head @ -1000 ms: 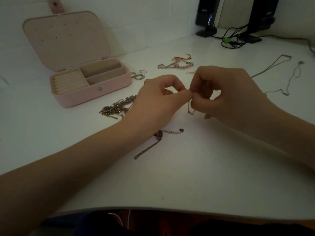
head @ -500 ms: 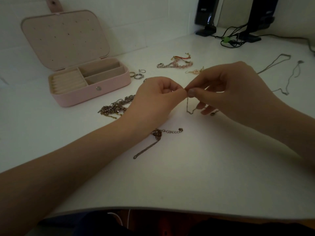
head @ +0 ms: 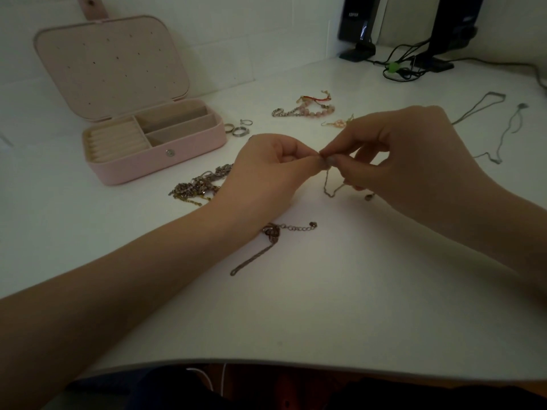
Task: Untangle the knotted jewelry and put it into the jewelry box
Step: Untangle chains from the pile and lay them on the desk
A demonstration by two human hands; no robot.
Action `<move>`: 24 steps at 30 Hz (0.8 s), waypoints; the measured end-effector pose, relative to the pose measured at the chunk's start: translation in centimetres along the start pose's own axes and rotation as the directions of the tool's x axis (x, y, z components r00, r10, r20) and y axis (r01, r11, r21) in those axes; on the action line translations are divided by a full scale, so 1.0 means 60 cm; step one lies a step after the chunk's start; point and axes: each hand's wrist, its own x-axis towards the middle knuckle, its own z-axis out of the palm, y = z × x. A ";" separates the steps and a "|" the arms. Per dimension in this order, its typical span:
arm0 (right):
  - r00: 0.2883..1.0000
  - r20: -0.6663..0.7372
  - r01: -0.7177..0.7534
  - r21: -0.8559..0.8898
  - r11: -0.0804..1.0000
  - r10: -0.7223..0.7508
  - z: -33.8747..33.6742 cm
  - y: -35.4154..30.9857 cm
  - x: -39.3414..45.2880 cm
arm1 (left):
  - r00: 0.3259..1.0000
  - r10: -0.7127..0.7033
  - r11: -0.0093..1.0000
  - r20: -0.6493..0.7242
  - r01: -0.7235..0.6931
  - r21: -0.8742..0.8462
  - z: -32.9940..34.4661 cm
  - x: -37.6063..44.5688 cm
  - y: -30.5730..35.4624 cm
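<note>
**A:** ok what can you actually make out here? lighting's pretty dim.

**B:** Both hands meet over the middle of the white tabletop (head: 340,306). The left hand (head: 266,176) and right hand (head: 408,161) each have fingers curled in, fingertips pinching the same spot on a thin silver chain (head: 333,186). The pinch point itself is hidden by the fingertips, so I can't see any knot. The chain's loop hangs down to the surface; its far end is tucked under the right hand.

**A:** and the box?

**B:** The pink hinged jewelry box (head: 154,155) sits toward the far left corner, lid up, compartments showing nothing I can tell. A heap of tangled gold and silver chains (head: 198,184) lies just beside it, partly covered by the left hand.

**A:** any text anywhere?

**B:** A black speaker (head: 358,22) at the far edge has a small white logo, too blurry to read. It's cut off by the top of the frame.
</note>
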 end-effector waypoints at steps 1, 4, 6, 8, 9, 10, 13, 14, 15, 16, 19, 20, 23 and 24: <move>1.000 0.004 0.010 -0.018 1.000 -0.010 0.001 0.001 0.000 | 1.000 0.002 1.000 -0.001 -0.002 0.002 0.000 -0.001 0.000; 1.000 0.006 0.015 -0.054 0.998 -0.014 0.002 0.003 0.001 | 1.000 0.012 1.000 -0.003 -0.012 0.022 0.000 -0.003 0.002; 1.000 -0.009 0.014 -0.074 0.997 -0.015 0.002 0.003 0.001 | 1.000 0.027 0.999 -0.003 -0.026 0.042 0.002 -0.006 0.003; 0.999 -0.021 0.023 -0.101 0.995 -0.025 0.005 0.002 0.000 | 1.000 0.030 0.998 -0.007 -0.030 0.047 0.002 -0.007 0.003; 0.999 -0.023 0.027 -0.112 0.993 -0.030 0.006 0.001 -0.001 | 1.000 0.028 0.998 -0.008 -0.028 0.050 0.003 -0.007 0.003; 0.999 -0.026 0.028 -0.115 0.993 -0.031 0.007 0.000 -0.001 | 1.000 0.028 0.998 -0.010 -0.028 0.055 0.003 -0.007 0.003; 1.000 -0.011 -0.012 -0.070 0.997 0.012 0.003 -0.002 0.001 | 0.999 0.027 0.997 -0.017 -0.026 0.069 0.002 -0.007 0.004; 1.000 0.002 -0.026 -0.051 0.998 0.026 0.002 -0.002 0.001 | 0.999 0.025 0.997 -0.021 -0.024 0.067 0.002 -0.007 0.004; 0.999 0.012 -0.033 -0.039 0.999 0.033 0.000 -0.003 0.002 | 0.999 0.024 0.998 -0.025 -0.022 0.065 0.002 -0.007 0.004; 0.999 0.021 -0.036 -0.033 0.999 0.036 0.000 -0.004 0.002 | 0.999 0.024 0.997 -0.029 -0.022 0.067 0.002 -0.006 0.004; 0.999 0.028 -0.037 -0.046 0.998 0.039 0.003 -0.003 0.003 | 0.999 0.039 0.995 -0.017 -0.037 0.092 0.003 -0.008 0.005; 0.999 0.030 -0.038 -0.055 0.998 0.040 0.003 -0.002 0.003 | 0.999 0.046 0.994 -0.012 -0.044 0.097 0.003 -0.009 0.005; 0.998 0.034 -0.044 -0.083 0.996 0.047 0.003 -0.002 0.002 | 0.999 0.049 0.994 -0.014 -0.047 0.094 0.005 -0.008 0.005; 0.998 0.032 -0.043 -0.092 0.995 0.046 0.004 -0.002 0.001 | 0.999 0.048 0.994 -0.017 -0.046 0.096 0.005 -0.008 0.005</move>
